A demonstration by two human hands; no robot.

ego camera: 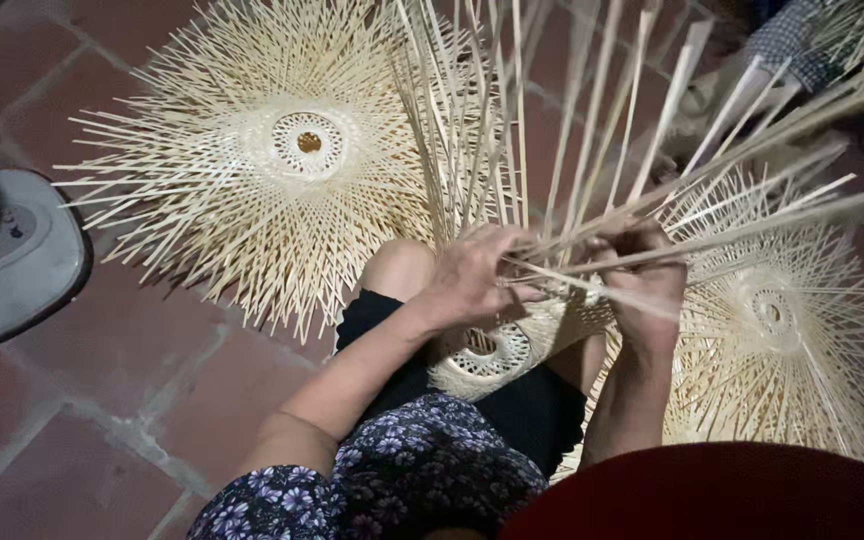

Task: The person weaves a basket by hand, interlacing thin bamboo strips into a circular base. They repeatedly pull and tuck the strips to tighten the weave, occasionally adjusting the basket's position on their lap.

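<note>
Gripping the loose bamboo strips [592, 150] that fanned upward, the left hand [472, 275] was closed around a bundle of them, and the right hand [647, 275] just beside it was clenched on crossing strips. Directly below both hands, on the person's lap, sat the half-woven bamboo basket [497, 355], its open lattice base turned toward the camera; the strips rose from its rim and screened much of what lay beyond the hands. Nearer than the hands, floral sleeves and a dark red edge filled the bottom of the view. To the right of the right hand lay a finished woven frame [782, 330] with spiky ends. Farther off, beyond the left hand, a second woven frame [272, 150] rested on the red tile floor [102, 400], and a grey-white fan base [22, 260] stood far left.
</note>
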